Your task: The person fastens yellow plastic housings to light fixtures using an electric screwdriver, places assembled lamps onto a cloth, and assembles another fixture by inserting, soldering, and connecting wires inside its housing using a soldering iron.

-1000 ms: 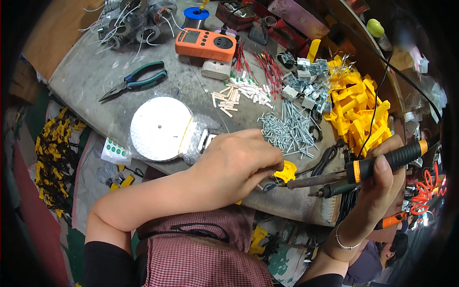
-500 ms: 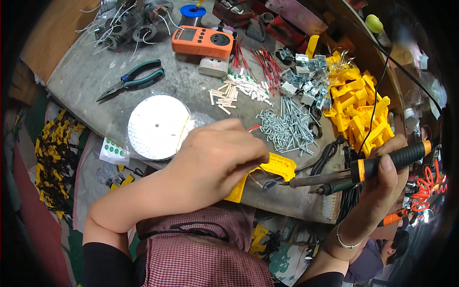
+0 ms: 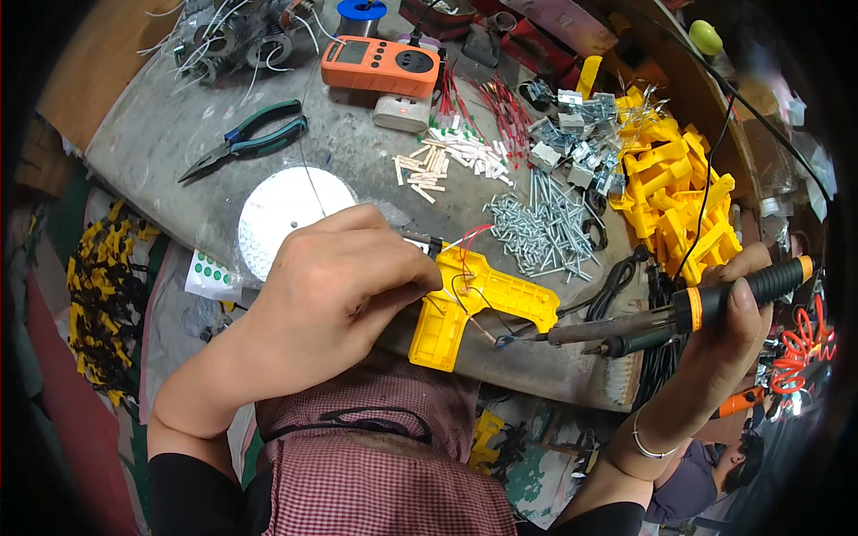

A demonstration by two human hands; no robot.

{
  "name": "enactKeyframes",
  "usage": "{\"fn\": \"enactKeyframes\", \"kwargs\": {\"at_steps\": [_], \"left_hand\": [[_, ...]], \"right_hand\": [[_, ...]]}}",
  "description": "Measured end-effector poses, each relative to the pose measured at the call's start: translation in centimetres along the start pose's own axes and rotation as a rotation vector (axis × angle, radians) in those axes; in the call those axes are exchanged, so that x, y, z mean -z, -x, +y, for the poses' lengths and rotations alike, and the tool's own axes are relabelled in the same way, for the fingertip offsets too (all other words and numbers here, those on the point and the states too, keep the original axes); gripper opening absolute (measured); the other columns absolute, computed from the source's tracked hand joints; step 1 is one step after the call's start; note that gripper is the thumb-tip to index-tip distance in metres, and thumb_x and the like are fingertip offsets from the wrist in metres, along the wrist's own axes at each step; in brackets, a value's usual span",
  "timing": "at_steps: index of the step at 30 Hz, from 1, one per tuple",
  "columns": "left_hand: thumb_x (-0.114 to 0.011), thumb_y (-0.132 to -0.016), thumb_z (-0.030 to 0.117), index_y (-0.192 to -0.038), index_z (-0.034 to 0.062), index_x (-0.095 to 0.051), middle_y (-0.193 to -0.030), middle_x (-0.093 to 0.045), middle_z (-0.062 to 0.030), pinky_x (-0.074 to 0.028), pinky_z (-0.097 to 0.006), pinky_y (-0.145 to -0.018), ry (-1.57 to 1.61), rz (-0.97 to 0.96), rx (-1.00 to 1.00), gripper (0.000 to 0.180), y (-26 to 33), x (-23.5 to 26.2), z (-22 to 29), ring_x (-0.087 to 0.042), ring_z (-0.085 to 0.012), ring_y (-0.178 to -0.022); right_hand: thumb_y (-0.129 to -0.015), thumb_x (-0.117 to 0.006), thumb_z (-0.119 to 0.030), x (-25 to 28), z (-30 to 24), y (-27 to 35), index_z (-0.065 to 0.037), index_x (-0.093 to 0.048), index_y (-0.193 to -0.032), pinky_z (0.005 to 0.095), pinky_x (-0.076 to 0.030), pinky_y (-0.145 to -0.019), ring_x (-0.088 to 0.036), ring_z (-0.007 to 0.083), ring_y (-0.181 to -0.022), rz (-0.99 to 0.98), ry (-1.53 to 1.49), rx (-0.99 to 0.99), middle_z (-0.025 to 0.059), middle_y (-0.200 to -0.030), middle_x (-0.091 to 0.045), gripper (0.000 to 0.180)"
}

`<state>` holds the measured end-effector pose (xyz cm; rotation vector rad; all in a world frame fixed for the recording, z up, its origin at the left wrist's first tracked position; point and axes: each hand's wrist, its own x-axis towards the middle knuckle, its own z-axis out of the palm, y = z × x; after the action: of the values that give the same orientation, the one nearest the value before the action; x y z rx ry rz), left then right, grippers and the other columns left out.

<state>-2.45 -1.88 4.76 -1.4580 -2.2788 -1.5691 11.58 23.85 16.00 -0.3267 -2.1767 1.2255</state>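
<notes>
My left hand (image 3: 335, 286) is closed in a pinch above the left part of a yellow pistol-shaped plastic housing half (image 3: 435, 335). A thin strand of solder wire (image 3: 312, 174) runs down into this hand from the far side; the fingertips' hold is partly hidden. My right hand (image 3: 737, 299) grips a soldering iron (image 3: 755, 284) with a black handle and orange bands. Its tip points left at a wire joint (image 3: 508, 339) beside the housing's near edge, close to or touching it. Red, white and dark wires (image 3: 465, 268) cross the housing.
Behind the housing lie screws (image 3: 541, 228), small white parts (image 3: 465, 154), metal-cased parts (image 3: 576, 134) and yellow shells (image 3: 675, 196). Pliers (image 3: 246, 143), a white reel (image 3: 268, 214), an orange meter (image 3: 382, 64) and a solder spool (image 3: 362, 11) are farther left. Another person (image 3: 706, 473) is at lower right.
My left hand has moved left, away from the iron's tip, uncovering more of the housing and its wires. The soldering iron has shifted slightly right.
</notes>
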Motion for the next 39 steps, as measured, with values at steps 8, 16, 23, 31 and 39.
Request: {"fn": "enactKeyframes", "kwargs": {"at_steps": [8,16,23,31,39], "left_hand": [[-0.076,-0.067,-0.003,-0.084,0.0041,-0.068,-0.074,-0.064,-0.0073,-0.047,-0.035,-0.063,0.082,0.030,-0.069,0.020,-0.7,-2.2,-0.8,-0.060,-0.0250,-0.071],[-0.076,-0.065,-0.003,-0.084,0.0044,-0.068,-0.073,-0.063,-0.0075,-0.049,-0.035,-0.062,0.064,0.018,-0.106,0.022,-0.9,-2.9,-1.1,-0.061,-0.0256,-0.070],[-0.077,-0.065,-0.002,-0.084,0.0046,-0.068,-0.073,-0.063,-0.0077,-0.050,-0.035,-0.062,0.063,0.023,-0.096,0.022,-0.7,-3.2,-0.9,-0.062,-0.0253,-0.071],[-0.069,-0.067,-0.011,-0.084,0.0012,-0.069,-0.078,-0.066,-0.0095,-0.048,-0.034,-0.067,-0.377,0.225,0.034,0.021,-1.1,0.8,-2.9,-0.061,-0.0259,-0.073],[-0.067,-0.076,-0.005,-0.090,-0.0002,-0.069,-0.088,-0.069,-0.0093,-0.048,-0.030,-0.073,-0.234,0.218,0.400,0.016,-0.1,0.9,-7.2,-0.062,-0.0223,-0.081]], "right_hand": [[-0.083,-0.067,-0.030,-3.5,2.3,0.3,-0.005,-0.052,-0.089,0.0180,-0.031,-0.041,-0.040,0.0041,-0.047,-0.025,-0.092,-0.151,-0.0018,-0.066,-0.047,0.030],[-0.087,-0.064,-0.028,-3.9,3.6,0.6,-0.006,-0.051,-0.094,0.0180,-0.025,-0.040,-0.033,0.0027,-0.045,-0.018,-0.131,-0.173,-0.0008,-0.063,-0.049,0.026],[-0.087,-0.064,-0.029,-3.9,3.8,0.8,-0.006,-0.051,-0.092,0.0179,-0.025,-0.040,-0.033,0.0028,-0.044,-0.027,-0.150,-0.154,-0.0004,-0.063,-0.049,0.027],[-0.084,-0.068,-0.031,-2.9,3.9,1.0,-0.004,-0.052,-0.091,0.0178,-0.032,-0.041,-0.042,0.0047,-0.046,-0.017,-0.170,-0.170,-0.0009,-0.064,-0.048,0.032],[-0.083,-0.067,-0.031,-3.5,4.6,0.0,-0.003,-0.053,-0.089,0.0175,-0.031,-0.041,-0.041,0.0047,-0.045,0.001,-0.189,-0.221,0.0006,-0.063,-0.050,0.031]]}}
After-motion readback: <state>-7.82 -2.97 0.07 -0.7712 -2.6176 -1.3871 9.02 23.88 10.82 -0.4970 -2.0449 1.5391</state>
